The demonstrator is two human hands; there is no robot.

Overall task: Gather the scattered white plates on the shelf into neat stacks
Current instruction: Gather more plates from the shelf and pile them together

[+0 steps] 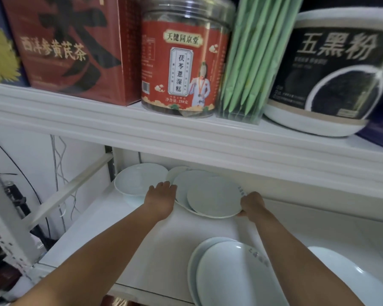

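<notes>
Several white plates lie overlapping at the back of the lower shelf (111,219). The topmost plate (215,196) is tilted on the others. My right hand (251,204) grips its right rim, and my left hand (161,198) holds the left edge of the overlapping plates (184,184). A white bowl-like dish (137,178) sits to their left. Near the shelf's front, two stacked plates (232,274) lie offset from each other, and another plate (349,277) lies at the right edge of view.
The upper shelf (186,131) juts out just above my hands and carries a red box (75,45), a red-labelled jar (181,60), a pack of green sticks (254,60) and a black-labelled tub (332,71). Cables and a metal frame (11,217) stand to the left.
</notes>
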